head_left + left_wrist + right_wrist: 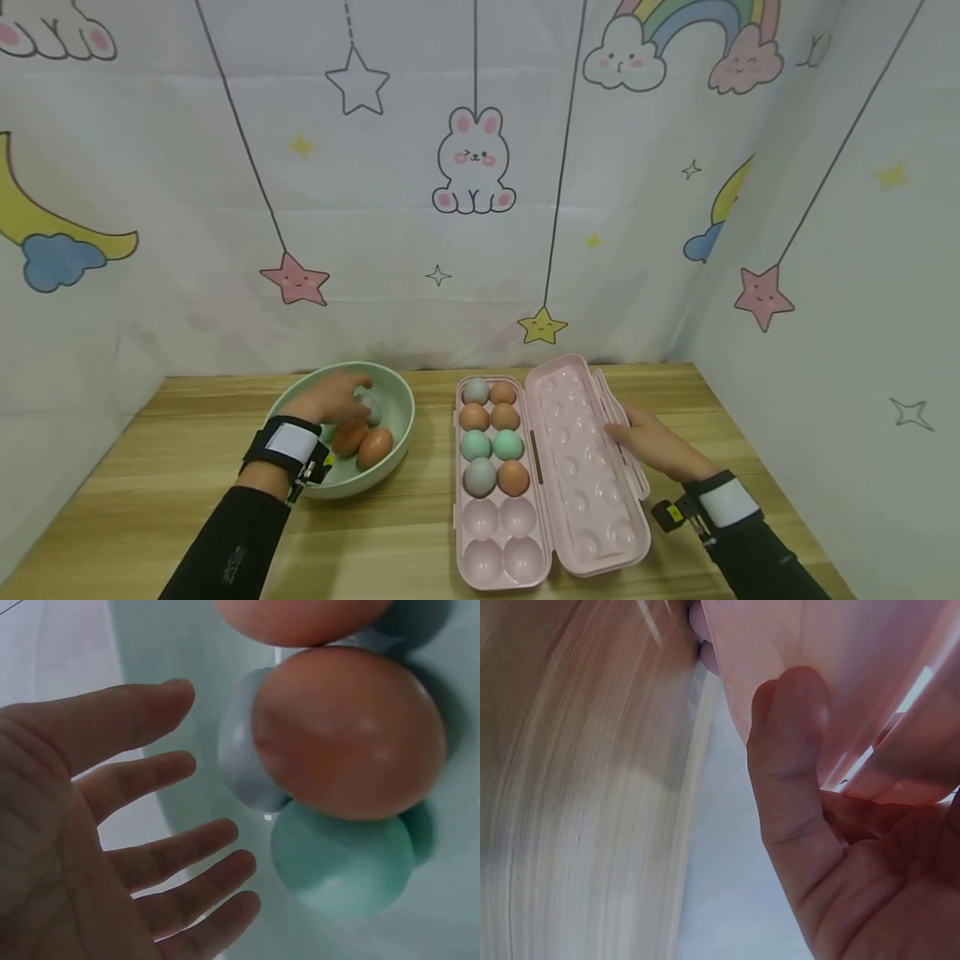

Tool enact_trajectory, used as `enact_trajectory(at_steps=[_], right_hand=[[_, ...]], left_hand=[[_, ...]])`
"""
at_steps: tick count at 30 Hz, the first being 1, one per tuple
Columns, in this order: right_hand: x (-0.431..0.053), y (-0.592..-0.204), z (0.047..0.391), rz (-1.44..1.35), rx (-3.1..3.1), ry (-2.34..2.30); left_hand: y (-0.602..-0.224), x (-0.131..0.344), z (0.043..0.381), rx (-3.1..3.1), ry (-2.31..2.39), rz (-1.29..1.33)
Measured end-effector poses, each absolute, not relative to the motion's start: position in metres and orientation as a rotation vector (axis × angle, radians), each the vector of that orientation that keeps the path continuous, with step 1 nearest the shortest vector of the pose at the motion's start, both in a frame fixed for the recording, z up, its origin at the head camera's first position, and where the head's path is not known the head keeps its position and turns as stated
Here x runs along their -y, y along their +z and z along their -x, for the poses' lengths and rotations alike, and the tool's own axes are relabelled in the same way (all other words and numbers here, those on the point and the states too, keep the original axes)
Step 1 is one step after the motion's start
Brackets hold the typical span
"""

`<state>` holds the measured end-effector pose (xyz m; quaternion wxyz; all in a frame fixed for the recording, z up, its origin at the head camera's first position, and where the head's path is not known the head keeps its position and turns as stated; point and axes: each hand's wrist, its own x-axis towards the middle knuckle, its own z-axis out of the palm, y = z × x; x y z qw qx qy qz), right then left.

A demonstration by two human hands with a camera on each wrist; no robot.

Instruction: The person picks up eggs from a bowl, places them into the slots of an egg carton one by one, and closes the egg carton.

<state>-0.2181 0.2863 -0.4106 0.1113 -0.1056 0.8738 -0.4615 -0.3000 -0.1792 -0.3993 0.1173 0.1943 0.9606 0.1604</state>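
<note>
My left hand (330, 398) reaches over the pale green bowl (401, 417), its fingers spread beside the eggs and holding nothing. In the left wrist view a brown egg (349, 735) overlaps a grey-blue egg (247, 746) and a green egg (341, 859); a second brown egg (300, 619) shows at the top edge. My right hand (656, 442) grips the outer edge of the raised lid (577, 475) of a pink egg carton (501, 529), thumb (799, 712) against the plastic. Brown, green and grey-blue eggs sit in the carton's far rows; the near cups show bare pink hollows.
Bowl and carton stand side by side on a wooden table (405, 533). A white cloth with cartoon prints (420, 225) hangs behind the table and along the right. Black straps with small cameras are on both wrists.
</note>
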Motion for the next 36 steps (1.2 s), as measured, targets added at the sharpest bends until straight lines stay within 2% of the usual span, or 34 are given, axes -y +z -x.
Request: enact_trajectory(at_steps=[8, 23, 28, 36], right_hand=[[-0.282, -0.406, 0.214, 0.314, -2.58, -1.325], [-0.282, -0.407, 0.215, 0.286, -2.586, -1.32], [-0.283, -0.406, 0.215, 0.315, -2.576, -1.331], [-0.283, -0.405, 0.215, 0.317, -2.567, -1.342]], left_hand=[[-0.417, 0.182, 0.306, -2.84, 0.427, -0.626], [-0.434, 0.167, 0.305, -2.847, 0.463, -0.507], [-0.433, 0.171, 0.307, -2.913, 0.494, -0.584], [-0.415, 0.172, 0.304, -3.017, 0.555, -0.547]])
